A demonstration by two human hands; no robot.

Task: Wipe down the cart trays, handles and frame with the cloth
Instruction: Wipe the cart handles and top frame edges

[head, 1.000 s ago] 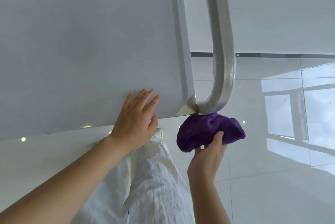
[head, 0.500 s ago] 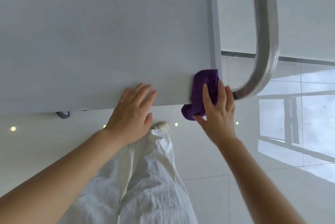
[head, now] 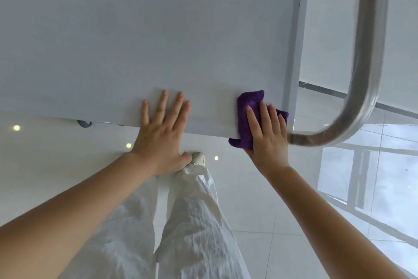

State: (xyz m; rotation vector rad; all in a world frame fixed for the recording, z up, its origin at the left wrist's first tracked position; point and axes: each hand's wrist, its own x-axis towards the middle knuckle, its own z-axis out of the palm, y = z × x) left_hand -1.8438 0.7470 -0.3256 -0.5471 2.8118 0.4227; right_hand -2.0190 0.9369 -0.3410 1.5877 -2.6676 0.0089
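We see a cart tray (head: pixel 135 37) with a smooth, matt pale grey face, plastic or painted metal we cannot tell, and beside it a handle (head: pixel 366 80) of shiny bare metal tube that catches the light. The purple cloth (head: pixel 247 109) looks soft and nubbly like terry towelling, and the white trousers (head: pixel 194 229) are a crinkled, matt woven fabric. The floor (head: pixel 267 244) is glossy pale tile, mirror-bright with reflections.
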